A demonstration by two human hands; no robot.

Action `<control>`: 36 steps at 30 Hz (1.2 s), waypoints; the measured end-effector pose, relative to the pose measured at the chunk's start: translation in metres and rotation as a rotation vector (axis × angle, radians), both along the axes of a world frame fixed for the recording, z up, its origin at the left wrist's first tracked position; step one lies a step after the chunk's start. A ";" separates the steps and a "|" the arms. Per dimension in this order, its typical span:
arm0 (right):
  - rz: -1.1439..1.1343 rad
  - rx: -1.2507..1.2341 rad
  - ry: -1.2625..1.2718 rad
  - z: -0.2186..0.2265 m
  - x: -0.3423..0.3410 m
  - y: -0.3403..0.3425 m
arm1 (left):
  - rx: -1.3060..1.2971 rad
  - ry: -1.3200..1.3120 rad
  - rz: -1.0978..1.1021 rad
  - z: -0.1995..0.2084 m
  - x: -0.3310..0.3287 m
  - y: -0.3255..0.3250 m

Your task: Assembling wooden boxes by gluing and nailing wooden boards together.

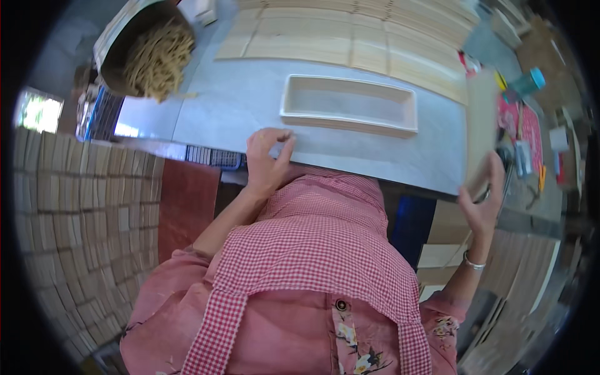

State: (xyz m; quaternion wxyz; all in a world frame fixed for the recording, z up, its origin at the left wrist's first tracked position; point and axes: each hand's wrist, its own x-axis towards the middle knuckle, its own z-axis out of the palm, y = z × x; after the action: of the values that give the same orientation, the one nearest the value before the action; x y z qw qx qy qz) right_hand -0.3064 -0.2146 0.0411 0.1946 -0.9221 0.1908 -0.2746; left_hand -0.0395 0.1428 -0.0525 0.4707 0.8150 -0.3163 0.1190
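Observation:
A long, pale rectangular wooden box frame (pixel 350 125) lies on the grey-white tabletop (pixel 237 100); I cannot tell whether it has a bottom. My left hand (pixel 267 161) is at the table's front edge, to the near left of the frame. Its fingers are curled, with thumb and forefinger almost meeting; anything pinched there is too small to make out. Beyond the table's right front corner, my right hand (pixel 486 197) has its fingers stretched up and the thumb apart. It is nearest to a pale board (pixel 480 106) along the table's right end and appears to hold nothing.
Thin wooden slats (pixel 300 37) cover the back of the table. At far left stands a container (pixel 112 59) of tan strips (pixel 159 59). Stacked wood pieces (pixel 81 219) rise on the left. A side surface at right bears a teal-capped bottle (pixel 527 82) and a pink patterned cloth (pixel 530 131).

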 end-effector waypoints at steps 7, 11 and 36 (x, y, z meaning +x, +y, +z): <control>0.561 -0.072 0.301 0.028 0.157 0.040 | -0.060 0.137 0.101 0.005 0.028 0.009; 0.679 -0.165 0.350 0.028 0.196 0.036 | -0.024 0.192 0.095 0.014 0.035 0.000; 0.707 -0.192 0.554 -0.006 0.225 0.016 | 0.278 -0.005 0.112 0.029 0.042 -0.005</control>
State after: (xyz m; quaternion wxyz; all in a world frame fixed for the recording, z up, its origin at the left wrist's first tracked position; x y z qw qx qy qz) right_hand -0.0810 -0.1981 0.0353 0.1315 -0.9832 -0.1170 0.0489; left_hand 0.0029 0.1377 -0.0232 0.3450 0.8885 -0.2848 0.1020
